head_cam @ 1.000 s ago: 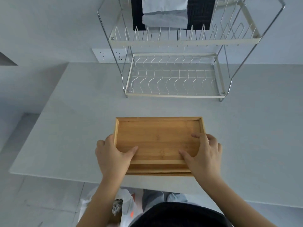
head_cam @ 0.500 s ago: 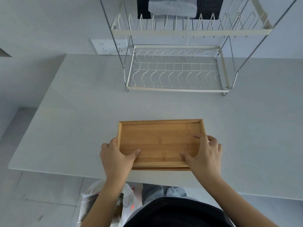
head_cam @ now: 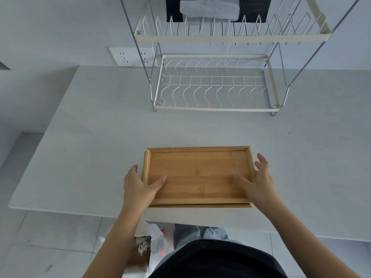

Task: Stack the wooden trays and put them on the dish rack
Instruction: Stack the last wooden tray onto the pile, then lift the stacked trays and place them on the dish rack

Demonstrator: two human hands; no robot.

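A stack of wooden trays [head_cam: 197, 173] lies on the white counter near its front edge, the top tray nearly flush with the one under it. My left hand [head_cam: 138, 187] holds the stack's left end, thumb resting inside the top tray. My right hand [head_cam: 259, 181] is at the right end with its thumb inside the tray and its fingers spread apart beside the rim. The two-tier wire dish rack [head_cam: 214, 109] stands at the back of the counter, its lower tier empty.
Folded grey and dark cloths [head_cam: 210, 7] sit behind the rack's upper tier. A wall socket [head_cam: 132, 57] is left of the rack. The counter [head_cam: 90, 137] ends at the front edge; below it a plastic bag [head_cam: 148, 241] lies on the floor.
The top tray has slid back over the lower one, so less of the lower tray shows in front. My right hand's fingers have lifted off and spread at the right rim.
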